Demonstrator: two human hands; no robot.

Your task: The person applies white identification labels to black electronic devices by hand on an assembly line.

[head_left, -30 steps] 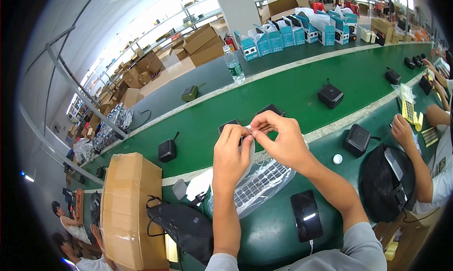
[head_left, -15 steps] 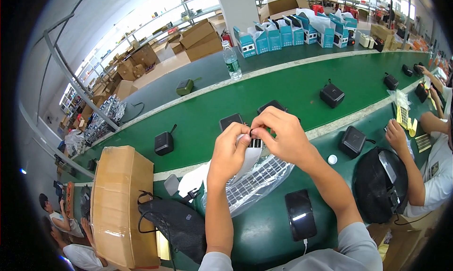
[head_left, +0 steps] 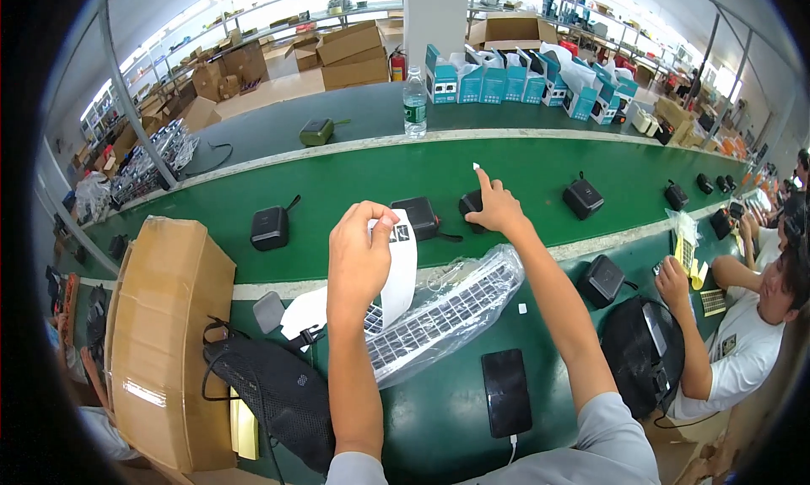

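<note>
My left hand (head_left: 361,244) is closed, pinching a curling white strip of labels (head_left: 399,278) with black marks near its top. Out over the green belt, my right hand (head_left: 498,205) has its index finger stretched and its thumb apart. A tiny white piece (head_left: 476,166) shows at that fingertip. Partly behind this hand is a black box-shaped device (head_left: 471,203), with the thumb at its near side; whether they touch, I cannot tell. Another black device with a strap (head_left: 416,216) sits just right of my left hand. Below lies a label sheet in clear plastic (head_left: 447,316).
A large cardboard box (head_left: 173,341) and a black mesh bag (head_left: 270,392) stand at left. A phone (head_left: 507,392) with a cable lies near me. Further devices (head_left: 583,196) rest along the belt (head_left: 354,177). A co-worker's hand (head_left: 672,280) is at right, beside a black bag (head_left: 641,350).
My hands have parted. The right hand has moved forward over the belt with the tiny white piece; the left keeps the label strip and has moved slightly left. The view has also tilted.
</note>
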